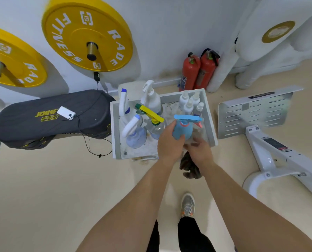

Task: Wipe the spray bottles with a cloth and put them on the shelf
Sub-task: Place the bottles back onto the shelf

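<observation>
blue bottle (pixel 181 131) is clamped by curled fingers of the left hand (pixel 168 144) for wiping with the cloth (pixel 189 170) seemingly clutched in the right hand (pixel 199 151).

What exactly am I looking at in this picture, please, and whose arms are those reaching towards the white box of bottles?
There is no machine here. A person wears a wide-angle camera on the head, so the single picture looks forward and down along their own bare arms, with a shoe below. The left hand grips a light blue spray bottle around its body. The right hand holds a dark cloth at the bottle's lower part, apparently to wipe it; its fingers are blurred. Both hands are over the front of a white shelf tray. Other spray bottles stand in it, one with a yellow trigger, beside a cluster of small white bottles. Behind it are two red fire extinguishers, and yellow weight plates hang on the wall.
</observation>
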### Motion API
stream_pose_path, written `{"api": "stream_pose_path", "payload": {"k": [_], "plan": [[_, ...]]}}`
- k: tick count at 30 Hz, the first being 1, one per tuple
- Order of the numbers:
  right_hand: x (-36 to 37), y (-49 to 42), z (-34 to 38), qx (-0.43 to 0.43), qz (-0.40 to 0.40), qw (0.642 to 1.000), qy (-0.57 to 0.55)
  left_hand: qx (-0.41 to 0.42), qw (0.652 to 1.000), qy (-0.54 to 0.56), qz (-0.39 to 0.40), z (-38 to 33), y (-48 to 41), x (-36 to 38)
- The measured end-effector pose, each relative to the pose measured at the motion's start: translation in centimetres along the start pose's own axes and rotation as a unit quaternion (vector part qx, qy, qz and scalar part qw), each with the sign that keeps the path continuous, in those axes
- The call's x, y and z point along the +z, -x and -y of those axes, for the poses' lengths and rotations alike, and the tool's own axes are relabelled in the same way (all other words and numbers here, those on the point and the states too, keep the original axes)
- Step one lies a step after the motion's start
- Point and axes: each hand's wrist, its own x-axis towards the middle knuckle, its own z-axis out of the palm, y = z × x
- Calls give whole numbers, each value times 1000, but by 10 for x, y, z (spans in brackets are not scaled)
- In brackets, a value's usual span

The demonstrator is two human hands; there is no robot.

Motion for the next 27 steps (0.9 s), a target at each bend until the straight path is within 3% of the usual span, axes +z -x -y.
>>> {"api": "stream_pose_path", "payload": {"k": [8,14,17,20,27], "plan": [[10,36,20,7,-24,1000,10,-93,983,-125,96,34,32,-68],[-3,64,72,-111,-2,992,63,-104,983,-126,81,23,46,-123],[2,79,101,-133,35,990,-14,-123,984,-27,126,1,56,-140],[17,93,120,-113,84,985,-104,-192,955,123,188,-20,73,-145],[69,114,110,32,232,938,-256,-231,937,227,128,10,86,-168]]}}
